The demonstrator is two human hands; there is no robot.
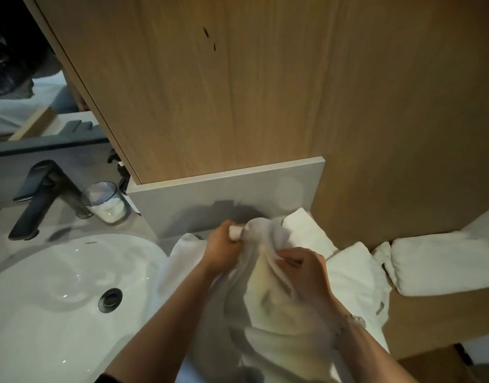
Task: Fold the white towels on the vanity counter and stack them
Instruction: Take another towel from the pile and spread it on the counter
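Note:
A crumpled white towel (pixel 271 297) hangs bunched between my two hands, low in the middle of the view. My left hand (pixel 224 244) grips a gathered corner of it near the grey backsplash. My right hand (pixel 301 266) pinches a fold of the same towel a little lower and to the right. More white towels (pixel 348 269) lie in a loose pile under and behind it on the counter. A folded white towel (pixel 442 264) lies on the wooden ledge at the right.
A white sink basin (pixel 58 294) with a dark drain fills the lower left, and a black faucet (pixel 41 194) stands behind it. A glass jar (pixel 107 203) sits by the faucet. A wooden cabinet (pixel 224 87) hangs above the grey backsplash (pixel 210 197).

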